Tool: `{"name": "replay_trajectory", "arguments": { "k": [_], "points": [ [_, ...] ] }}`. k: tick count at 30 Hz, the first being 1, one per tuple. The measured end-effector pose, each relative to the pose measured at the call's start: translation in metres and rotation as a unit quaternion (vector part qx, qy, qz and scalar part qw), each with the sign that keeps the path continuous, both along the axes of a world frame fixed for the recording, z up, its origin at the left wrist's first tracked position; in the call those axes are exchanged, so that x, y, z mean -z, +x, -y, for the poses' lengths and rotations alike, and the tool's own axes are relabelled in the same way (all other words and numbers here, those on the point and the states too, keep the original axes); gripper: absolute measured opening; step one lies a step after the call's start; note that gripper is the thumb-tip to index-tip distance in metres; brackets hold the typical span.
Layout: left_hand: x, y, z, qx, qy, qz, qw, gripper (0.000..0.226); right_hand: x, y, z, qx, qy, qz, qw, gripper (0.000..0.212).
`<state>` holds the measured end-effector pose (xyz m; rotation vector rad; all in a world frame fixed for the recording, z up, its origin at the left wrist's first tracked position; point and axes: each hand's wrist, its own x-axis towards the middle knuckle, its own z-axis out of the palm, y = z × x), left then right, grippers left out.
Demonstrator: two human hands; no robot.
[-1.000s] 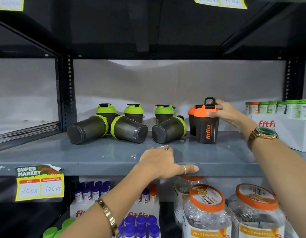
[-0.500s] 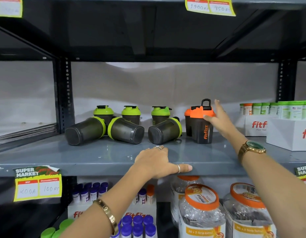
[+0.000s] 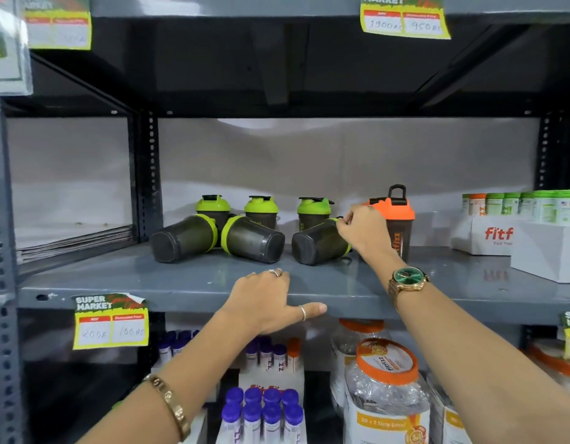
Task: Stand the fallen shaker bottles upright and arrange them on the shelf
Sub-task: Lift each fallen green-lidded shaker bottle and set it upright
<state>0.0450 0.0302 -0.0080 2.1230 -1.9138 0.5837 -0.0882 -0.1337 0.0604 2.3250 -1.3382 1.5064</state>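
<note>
Three dark shaker bottles with green lids lie on their sides on the grey shelf [image 3: 181,283]: a left one [image 3: 184,238], a middle one [image 3: 254,240] and a right one [image 3: 315,243]. Behind them three green-lidded shakers [image 3: 261,211] stand upright. An orange-lidded shaker [image 3: 397,225] stands at the right. My right hand [image 3: 362,229] has its fingers curled at the lid end of the right fallen shaker, touching it. My left hand [image 3: 270,302] rests flat on the shelf's front edge, thumb stretched along it.
White fitfizz boxes [image 3: 533,248] with green-capped tubs stand at the shelf's right. Below hang a yellow price tag [image 3: 110,322], purple-capped tubes [image 3: 261,411] and orange-lidded jars [image 3: 386,389]. A metal upright [image 3: 147,174] bounds the left; the upper shelf is close overhead.
My right hand has left the orange-lidded shaker and moved left and down to the lid of the right fallen shaker. The left hand stays on the shelf edge.
</note>
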Motion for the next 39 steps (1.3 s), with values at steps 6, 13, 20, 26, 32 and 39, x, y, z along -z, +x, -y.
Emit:
{"name": "replay_trajectory", "arguments": {
  "k": [6, 13, 20, 26, 32, 39],
  "points": [
    [-0.002, 0.025, -0.012, -0.016, 0.002, -0.001, 1.0, 0.096, 0.0, 0.033, 0.001, 0.049, 0.087, -0.012, 0.995, 0.067],
    [0.003, 0.03, -0.007, -0.011, -0.017, -0.012, 1.0, 0.095, -0.003, 0.051, 0.011, -0.014, 0.307, 0.059, 0.95, 0.074],
    [0.005, 0.034, -0.004, -0.001, -0.034, -0.004, 0.999, 0.103, -0.007, 0.055, 0.019, -0.105, 0.398, 0.182, 0.893, 0.078],
    [0.006, 0.034, -0.004, -0.001, -0.03, -0.008, 1.0, 0.099, -0.013, 0.052, 0.02, -0.082, 0.293, 0.156, 0.94, 0.111],
    [0.006, 0.033, -0.004, -0.002, -0.03, -0.006, 1.0, 0.101, -0.009, 0.04, 0.022, -0.1, 0.225, 0.07, 0.967, 0.103],
    [0.007, 0.033, -0.004, -0.002, -0.039, -0.006, 0.999, 0.108, 0.001, 0.037, 0.02, -0.123, 0.199, 0.056, 0.971, 0.101]
  ]
}}
